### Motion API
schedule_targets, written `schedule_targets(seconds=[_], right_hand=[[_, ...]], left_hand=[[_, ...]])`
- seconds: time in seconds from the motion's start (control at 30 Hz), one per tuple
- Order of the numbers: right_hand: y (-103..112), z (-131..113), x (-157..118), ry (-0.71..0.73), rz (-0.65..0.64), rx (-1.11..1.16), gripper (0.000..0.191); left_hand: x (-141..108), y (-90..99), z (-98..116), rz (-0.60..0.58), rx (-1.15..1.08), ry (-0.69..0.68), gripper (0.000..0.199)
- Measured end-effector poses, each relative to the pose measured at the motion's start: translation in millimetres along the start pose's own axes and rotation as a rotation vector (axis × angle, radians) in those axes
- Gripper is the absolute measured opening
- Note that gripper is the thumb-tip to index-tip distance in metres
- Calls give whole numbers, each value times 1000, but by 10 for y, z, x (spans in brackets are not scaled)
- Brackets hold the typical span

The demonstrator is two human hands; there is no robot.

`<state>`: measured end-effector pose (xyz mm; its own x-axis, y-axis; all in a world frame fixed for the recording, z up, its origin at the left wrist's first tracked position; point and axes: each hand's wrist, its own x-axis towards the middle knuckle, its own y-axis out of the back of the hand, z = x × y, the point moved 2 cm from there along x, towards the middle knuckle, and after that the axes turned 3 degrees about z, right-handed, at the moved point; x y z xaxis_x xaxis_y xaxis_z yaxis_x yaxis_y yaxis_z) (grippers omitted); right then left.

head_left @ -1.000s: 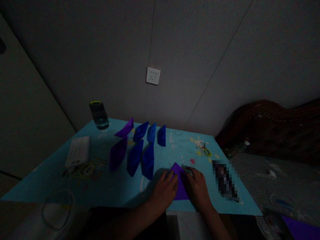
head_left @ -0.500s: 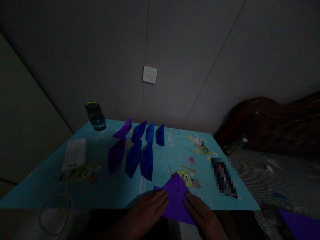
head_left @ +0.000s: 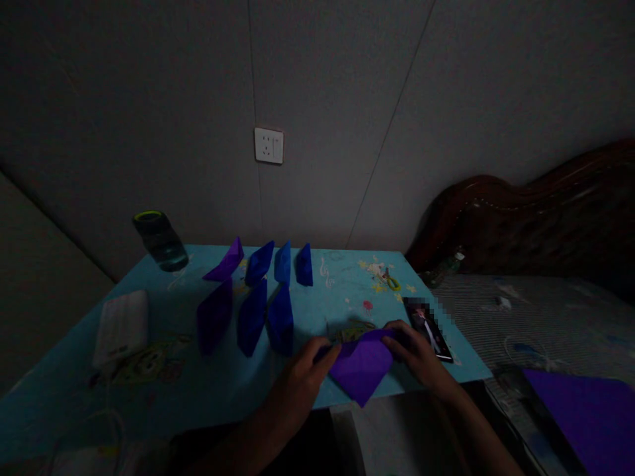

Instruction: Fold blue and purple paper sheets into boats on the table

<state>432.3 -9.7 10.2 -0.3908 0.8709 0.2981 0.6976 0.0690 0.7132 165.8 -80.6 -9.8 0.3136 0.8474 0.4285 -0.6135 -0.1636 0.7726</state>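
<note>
A folded sheet of purple paper (head_left: 363, 367) is held between my two hands at the near edge of the table, one point of it facing down toward me. My left hand (head_left: 308, 371) pinches its left corner, thumb along the top edge. At the right corner, my right hand (head_left: 407, 345) is closed on the paper, with its fingertips partly hidden behind. Beyond my left hand stand several folded paper boats in two rows, among them a dark blue boat (head_left: 281, 320), a purple boat (head_left: 227, 260) and a lighter blue boat (head_left: 282, 263).
On the left of the blue patterned table (head_left: 317, 311) are a white power bank (head_left: 122, 327) with a cable and a dark bottle (head_left: 161, 241). A phone (head_left: 429, 330) and scissors (head_left: 393, 283) lie right. Purple sheets (head_left: 590, 416) rest on the bed beside it.
The purple paper was flat under both hands with its point away from me. Now it is lifted, its point toward me, and both hands grip its corners. The view has turned right.
</note>
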Motion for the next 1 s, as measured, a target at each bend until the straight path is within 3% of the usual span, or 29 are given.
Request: schedule_targets(seconds=[0.2, 0.3, 0.4, 0.47, 0.53, 0.67, 0.83, 1.0], right_hand=[[-269, 429, 208, 170, -13, -97, 17], [-312, 482, 101, 211, 4, -199, 23], [-342, 402, -60, 218, 3, -474, 34], [-401, 319, -152, 178, -8, -621, 41], [-484, 245, -205, 95, 18, -602, 42], [-662, 186, -171, -87, 173, -497, 32], [-819, 229, -63, -241, 341, -493, 42], [-860, 288, -40, -322, 408, -417, 53]], left_hand=[[-20, -410, -68, -212, 282, 94, 52], [-53, -452, -78, -233, 356, 5, 40], [-52, -372, -40, -242, 294, -123, 35], [-20, -314, 3, -245, 248, -121, 32], [42, -312, 57, -258, 233, -76, 29], [204, -530, 167, -312, 208, -30, 14], [304, -841, 124, -271, 199, 57, 39], [303, -942, 10, -251, 124, 84, 43]])
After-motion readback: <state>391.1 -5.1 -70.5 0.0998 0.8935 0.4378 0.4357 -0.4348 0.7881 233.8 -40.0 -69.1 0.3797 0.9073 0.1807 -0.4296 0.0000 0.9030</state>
